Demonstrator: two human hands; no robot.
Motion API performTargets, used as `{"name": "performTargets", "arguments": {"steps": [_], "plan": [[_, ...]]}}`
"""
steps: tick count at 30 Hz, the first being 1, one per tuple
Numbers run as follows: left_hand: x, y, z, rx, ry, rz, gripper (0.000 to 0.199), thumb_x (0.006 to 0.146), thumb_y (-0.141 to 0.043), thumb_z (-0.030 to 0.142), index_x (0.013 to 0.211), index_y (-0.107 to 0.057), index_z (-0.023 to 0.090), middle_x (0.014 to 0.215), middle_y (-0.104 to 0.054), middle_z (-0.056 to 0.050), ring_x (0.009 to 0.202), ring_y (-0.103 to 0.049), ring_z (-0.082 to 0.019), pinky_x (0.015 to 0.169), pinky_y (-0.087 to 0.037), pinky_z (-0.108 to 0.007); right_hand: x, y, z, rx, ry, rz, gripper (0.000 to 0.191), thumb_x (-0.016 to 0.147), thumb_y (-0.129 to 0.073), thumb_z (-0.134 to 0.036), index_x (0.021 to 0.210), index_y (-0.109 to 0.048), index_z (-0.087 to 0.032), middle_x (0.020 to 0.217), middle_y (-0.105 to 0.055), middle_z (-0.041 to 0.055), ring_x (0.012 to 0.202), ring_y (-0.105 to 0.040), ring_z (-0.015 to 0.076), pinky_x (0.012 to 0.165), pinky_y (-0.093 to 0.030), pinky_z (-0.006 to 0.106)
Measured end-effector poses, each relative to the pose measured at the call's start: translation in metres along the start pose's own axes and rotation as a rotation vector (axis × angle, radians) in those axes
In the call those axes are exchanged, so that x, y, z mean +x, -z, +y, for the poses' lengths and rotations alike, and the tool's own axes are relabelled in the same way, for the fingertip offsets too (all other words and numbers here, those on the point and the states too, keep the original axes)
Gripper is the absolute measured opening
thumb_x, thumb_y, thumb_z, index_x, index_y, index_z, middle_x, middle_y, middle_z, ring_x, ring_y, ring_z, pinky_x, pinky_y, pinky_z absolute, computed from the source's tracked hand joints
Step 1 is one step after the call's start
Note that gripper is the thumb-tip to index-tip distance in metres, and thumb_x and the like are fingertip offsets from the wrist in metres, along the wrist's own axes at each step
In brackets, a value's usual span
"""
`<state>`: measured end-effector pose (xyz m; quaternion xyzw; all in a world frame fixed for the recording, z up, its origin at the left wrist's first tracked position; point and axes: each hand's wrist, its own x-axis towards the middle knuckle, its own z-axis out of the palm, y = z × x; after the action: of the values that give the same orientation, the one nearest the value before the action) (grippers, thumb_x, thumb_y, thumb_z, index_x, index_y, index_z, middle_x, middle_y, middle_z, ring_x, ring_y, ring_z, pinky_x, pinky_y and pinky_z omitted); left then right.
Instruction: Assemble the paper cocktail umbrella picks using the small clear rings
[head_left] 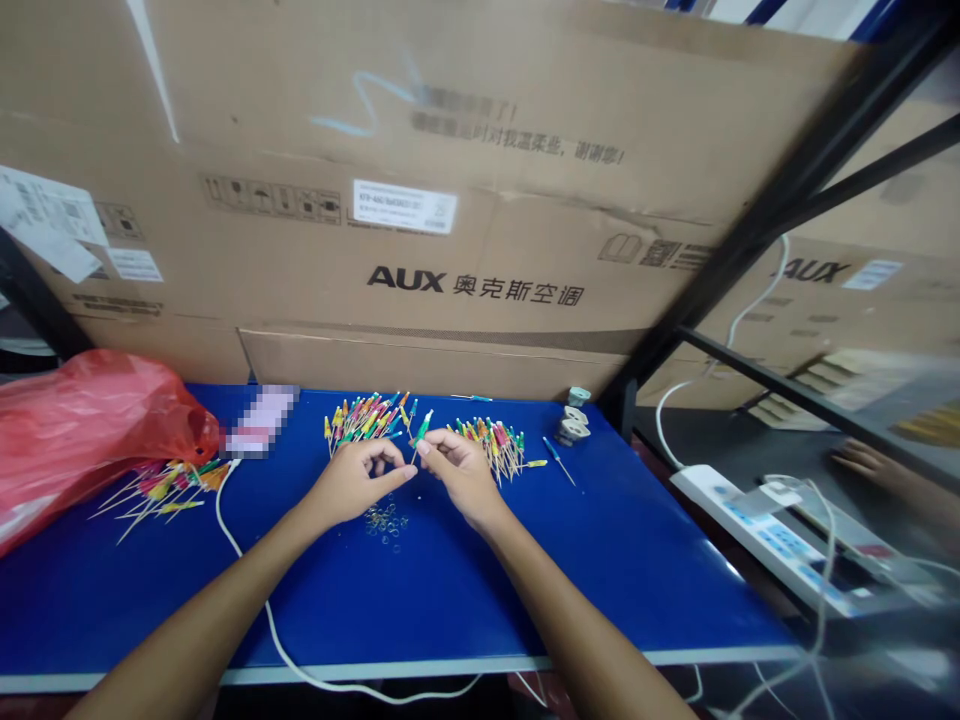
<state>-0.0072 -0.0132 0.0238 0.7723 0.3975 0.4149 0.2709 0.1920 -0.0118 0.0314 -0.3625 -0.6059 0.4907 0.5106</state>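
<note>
My right hand (461, 478) pinches a folded green paper cocktail umbrella (422, 428) with a white tip, held upright above the table. My left hand (366, 480) is beside it, fingers curled and thumb tip at the lower end of the stick; anything small in this pinch is hidden. Just below the hands lie several small clear rings (384, 522). Behind my left hand is a pile of folded cocktail umbrellas (367, 415) in mixed colours. Another bunch of cocktail umbrellas (504, 448) lies right of my right hand.
On the blue table (465, 600), a red plastic bag (97, 430) lies left, with loose umbrellas (169, 487) beside it. A white cable (270, 620) runs to a blurred-out device (262, 420). Small pale objects (574, 425) and a blue stick tool (559, 460) sit right. A power strip (765, 540) is beyond.
</note>
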Motion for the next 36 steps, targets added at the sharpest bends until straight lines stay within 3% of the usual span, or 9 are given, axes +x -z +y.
{"name": "performTargets", "arguments": {"steps": [7, 11, 24, 32, 36], "plan": [[0.0013, -0.0023, -0.0016, -0.014, 0.011, -0.032, 0.026, 0.088, -0.068, 0.041, 0.082, -0.076, 0.017, 0.057, -0.054, 0.003, 0.050, -0.041, -0.010, 0.048, -0.029, -0.023, -0.0001, -0.0014, 0.0080, -0.080, 0.056, -0.078, 0.022, 0.083, -0.076, -0.042, 0.088, -0.070, -0.021, 0.075, -0.066, 0.0004, 0.066, -0.058, 0.0147, 0.064, -0.048, 0.030], [0.0002, -0.0027, -0.0001, -0.048, 0.034, -0.041, 0.027, 0.089, -0.068, 0.041, 0.083, -0.077, 0.017, 0.053, -0.049, 0.004, 0.047, -0.037, -0.010, 0.045, -0.025, -0.022, -0.0001, 0.0005, 0.0079, -0.154, 0.069, -0.052, 0.025, 0.084, -0.074, -0.045, 0.090, -0.071, -0.021, 0.076, -0.068, 0.0019, 0.068, -0.060, 0.0164, 0.063, -0.049, 0.030], [0.0005, -0.0016, 0.0007, -0.089, 0.044, -0.043, 0.025, 0.088, -0.068, 0.039, 0.085, -0.078, 0.016, 0.055, -0.057, 0.003, 0.046, -0.038, -0.009, 0.044, -0.026, -0.022, -0.0007, 0.0035, 0.0026, -0.199, 0.124, 0.002, 0.024, 0.085, -0.074, -0.044, 0.083, -0.070, -0.020, 0.076, -0.067, 0.0027, 0.066, -0.058, 0.0163, 0.062, -0.047, 0.030], [0.0024, -0.0002, -0.0061, 0.079, 0.034, -0.010, 0.032, 0.091, -0.063, 0.041, 0.073, -0.072, 0.016, 0.048, -0.045, 0.006, 0.045, -0.037, -0.010, 0.046, -0.024, -0.023, 0.0000, 0.0047, 0.0010, -0.183, 0.168, 0.054, 0.026, 0.086, -0.072, -0.044, 0.079, -0.065, -0.020, 0.073, -0.062, 0.0019, 0.065, -0.053, 0.0155, 0.061, -0.044, 0.029], [0.0026, 0.0006, -0.0058, 0.133, 0.002, 0.001, 0.030, 0.091, -0.063, 0.039, 0.073, -0.072, 0.017, 0.050, -0.047, 0.005, 0.047, -0.040, -0.010, 0.048, -0.026, -0.024, -0.0004, 0.0039, 0.0004, -0.198, 0.169, 0.038, 0.027, 0.087, -0.070, -0.046, 0.080, -0.065, -0.021, 0.074, -0.062, 0.0023, 0.066, -0.053, 0.0162, 0.062, -0.044, 0.030]]}}
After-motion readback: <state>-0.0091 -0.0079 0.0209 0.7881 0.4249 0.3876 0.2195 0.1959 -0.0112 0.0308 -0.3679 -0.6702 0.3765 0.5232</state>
